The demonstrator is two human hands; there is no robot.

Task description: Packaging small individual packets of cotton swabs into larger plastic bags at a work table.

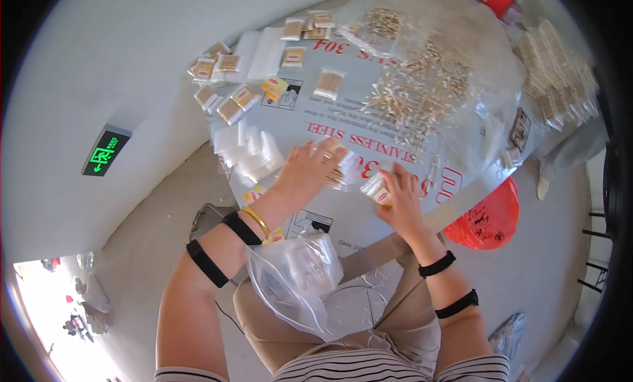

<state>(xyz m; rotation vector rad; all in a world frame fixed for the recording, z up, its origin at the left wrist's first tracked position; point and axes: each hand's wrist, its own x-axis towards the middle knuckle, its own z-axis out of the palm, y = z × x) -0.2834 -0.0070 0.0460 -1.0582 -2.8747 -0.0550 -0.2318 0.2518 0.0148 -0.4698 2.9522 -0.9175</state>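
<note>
Both my hands are over the printed table top. My left hand is closed on a small clear packet of cotton swabs, whose wooden sticks show below the fingers. Beside it, my right hand pinches another small clear packet with a yellow and red label. Left of my left hand lie several flat clear sleeves. Past my hands is a heap of loose cotton swabs on clear plastic sheeting. A single swab packet lies farther off, near some yellow label cards.
More filled packets sit along the table's far left. An open clear bag with packets inside rests at my lap. A red plastic bag hangs by the right edge, below a phone-like object. Stacked packets stand far right.
</note>
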